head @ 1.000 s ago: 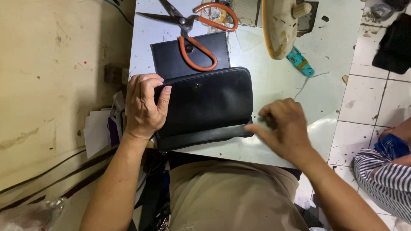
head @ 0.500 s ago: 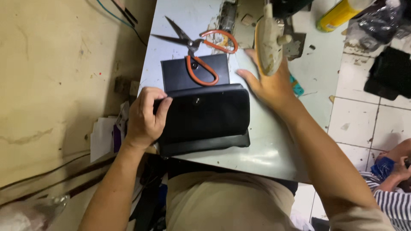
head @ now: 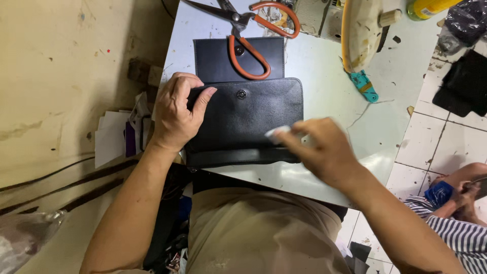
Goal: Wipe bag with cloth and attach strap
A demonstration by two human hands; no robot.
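Note:
A black leather pouch [head: 248, 119] with a metal snap lies on the pale table [head: 324, 71], its lower edge at the table's near edge. My left hand [head: 175, 109] grips the pouch's left end, fingers curled over its top edge. My right hand [head: 322, 149], blurred, hovers over the pouch's lower right corner and holds a small whitish object [head: 278, 132] between its fingertips; what the object is cannot be told.
A flat black leather piece [head: 215, 58] lies behind the pouch with orange-handled scissors [head: 248, 30] on it. A cream-coloured machine part [head: 360, 30] and a teal tool [head: 365, 86] sit at the right. Another person [head: 456, 213] sits low right on the tiled floor.
My right hand came back from the cream machine part at the far side to the pouch's lower right corner, now with a small whitish object. My left hand stayed on the pouch.

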